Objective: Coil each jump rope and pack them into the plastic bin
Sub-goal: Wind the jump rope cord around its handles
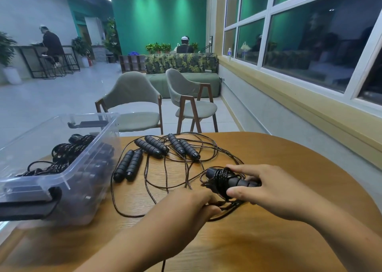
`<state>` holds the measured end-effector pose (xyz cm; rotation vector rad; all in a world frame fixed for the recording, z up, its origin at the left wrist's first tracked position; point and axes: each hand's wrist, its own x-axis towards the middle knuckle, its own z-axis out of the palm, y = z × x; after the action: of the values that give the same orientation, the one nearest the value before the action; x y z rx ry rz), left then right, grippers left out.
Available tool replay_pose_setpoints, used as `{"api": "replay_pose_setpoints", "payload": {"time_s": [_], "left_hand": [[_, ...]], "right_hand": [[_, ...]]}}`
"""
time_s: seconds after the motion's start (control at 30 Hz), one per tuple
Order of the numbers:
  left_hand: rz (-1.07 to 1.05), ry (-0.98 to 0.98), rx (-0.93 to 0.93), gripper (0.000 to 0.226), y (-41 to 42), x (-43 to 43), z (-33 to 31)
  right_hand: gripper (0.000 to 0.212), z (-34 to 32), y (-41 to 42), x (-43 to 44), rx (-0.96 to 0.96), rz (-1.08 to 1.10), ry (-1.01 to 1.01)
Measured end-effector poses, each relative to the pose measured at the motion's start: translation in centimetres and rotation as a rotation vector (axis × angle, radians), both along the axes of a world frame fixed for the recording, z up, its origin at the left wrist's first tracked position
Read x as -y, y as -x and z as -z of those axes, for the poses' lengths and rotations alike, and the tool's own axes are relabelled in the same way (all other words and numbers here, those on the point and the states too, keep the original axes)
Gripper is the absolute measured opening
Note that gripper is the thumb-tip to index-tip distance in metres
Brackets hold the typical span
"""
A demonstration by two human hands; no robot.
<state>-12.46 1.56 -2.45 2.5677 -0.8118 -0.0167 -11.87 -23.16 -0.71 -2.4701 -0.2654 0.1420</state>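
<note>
My right hand (266, 191) grips a pair of black jump rope handles (231, 179) with thin cord wound round them, held just above the wooden table (279, 156). My left hand (198, 205) pinches the loose cord (229, 208) of that rope just below the handles. Three more pairs of black foam handles (128, 165) (154, 146) (184, 146) lie on the table with their cords tangled in loops. A clear plastic bin (68, 180) stands at the left and holds several coiled ropes (66, 153).
The bin's black latch (26, 207) faces me at the table's left edge. Two grey chairs (134, 104) stand beyond the far edge of the table. A window wall runs along the right. Two persons sit far back in the room.
</note>
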Motion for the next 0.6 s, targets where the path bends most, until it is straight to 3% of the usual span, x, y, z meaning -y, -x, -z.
{"api": "replay_pose_setpoints", "payload": {"time_s": [0.07, 0.27, 0.4, 0.6], "left_hand": [[0.023, -0.031, 0.015, 0.018, 0.7, 0.1, 0.6], [0.023, 0.149, 0.02, 0.008, 0.2, -1.0, -1.1], [0.027, 0.284, -0.007, 0.016, -0.3, -1.8, -1.5], [0.141, 0.39, -0.015, 0.024, -0.8, -2.5, -1.3]], "right_hand": [[0.061, 0.1, 0.0, -0.3, -0.031, -0.038, 0.053], [0.046, 0.8, 0.4, -1.4, -0.17, -0.237, 0.107], [0.025, 0.4, 1.4, -2.5, -0.258, -0.354, 0.076], [0.022, -0.9, 2.2, -2.6, -0.427, -0.555, -0.046]]}}
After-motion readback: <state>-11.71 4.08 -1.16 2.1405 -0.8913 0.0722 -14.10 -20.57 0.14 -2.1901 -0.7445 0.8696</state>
